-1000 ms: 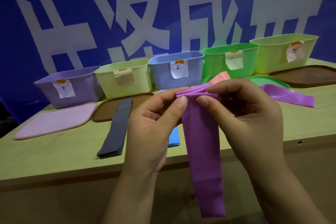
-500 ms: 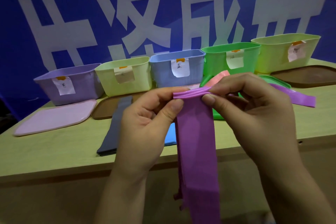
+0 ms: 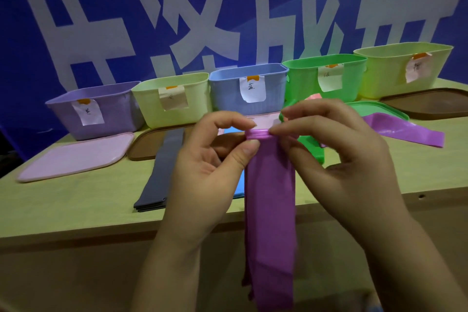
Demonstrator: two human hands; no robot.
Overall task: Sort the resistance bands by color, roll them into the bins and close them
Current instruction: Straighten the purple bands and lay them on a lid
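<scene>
Rolling in progress: left hand (image 3: 202, 170) and right hand (image 3: 336, 157) pinch the purple resistance band (image 3: 269, 200) at its rolled top edge, in front of the blue bin (image 3: 228, 88). Next, likely: continue winding, then deposit in the purple bin (image 3: 116, 111), far left of it.

This looks like a staged demonstration place, not a home. A big blue banner (image 3: 101, 20) with large white characters fills the wall behind. On a plain wooden tabletop (image 3: 63, 200) stands a neat row of colored bins (image 3: 248, 88), each with a handwritten paper label (image 3: 252, 90).
</scene>
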